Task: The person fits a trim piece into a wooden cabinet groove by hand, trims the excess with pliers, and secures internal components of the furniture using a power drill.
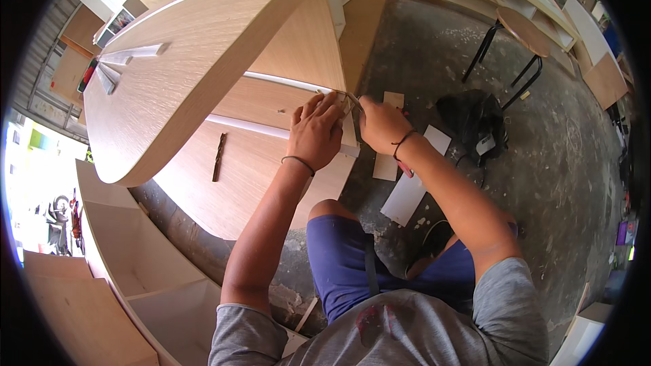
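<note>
My left hand rests on the wood-grain panel, its fingers stretched forward and slightly apart by the upper white strip. Close beside it, my right hand is closed around a slim metal hand tool. The tool's tip meets the panel corner near my left fingertips; its exact kind is hidden by my fingers. A red piece shows beneath my right wrist, and I cannot tell whether it belongs to the tool. A dark twist drill bit and a small screw-like piece lie on the panel.
A large round-ended panel rises at left, bearing white strips. Open shelving stands lower left. On the concrete floor at right are a white board, a black plastic bag and a stool.
</note>
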The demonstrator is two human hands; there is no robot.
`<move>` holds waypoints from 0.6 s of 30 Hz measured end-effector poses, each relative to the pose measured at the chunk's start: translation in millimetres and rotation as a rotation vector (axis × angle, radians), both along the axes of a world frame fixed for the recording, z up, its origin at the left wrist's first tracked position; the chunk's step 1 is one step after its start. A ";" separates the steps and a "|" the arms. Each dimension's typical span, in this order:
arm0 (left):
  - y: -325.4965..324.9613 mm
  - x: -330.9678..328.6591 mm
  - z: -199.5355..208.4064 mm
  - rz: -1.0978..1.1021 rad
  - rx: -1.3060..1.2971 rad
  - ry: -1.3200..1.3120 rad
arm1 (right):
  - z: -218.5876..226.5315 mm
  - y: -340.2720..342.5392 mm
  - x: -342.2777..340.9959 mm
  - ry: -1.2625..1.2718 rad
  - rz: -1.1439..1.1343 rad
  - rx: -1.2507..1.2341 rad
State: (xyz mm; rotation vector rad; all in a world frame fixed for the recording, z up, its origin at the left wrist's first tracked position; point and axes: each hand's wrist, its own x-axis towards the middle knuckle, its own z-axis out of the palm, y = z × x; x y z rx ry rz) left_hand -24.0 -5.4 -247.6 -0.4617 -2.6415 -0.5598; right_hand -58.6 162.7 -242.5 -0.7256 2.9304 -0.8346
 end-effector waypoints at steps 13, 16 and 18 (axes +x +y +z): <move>-0.4 -0.3 1.1 -0.008 -0.008 -0.011 | 41.2 16.2 -10.7 0.044 0.146 0.210; -1.3 0.5 1.9 -0.010 -0.011 -0.019 | 41.9 14.3 -15.2 0.011 0.142 0.244; -1.8 0.4 1.3 -0.007 -0.012 -0.017 | 43.2 14.8 -16.3 0.003 0.154 0.246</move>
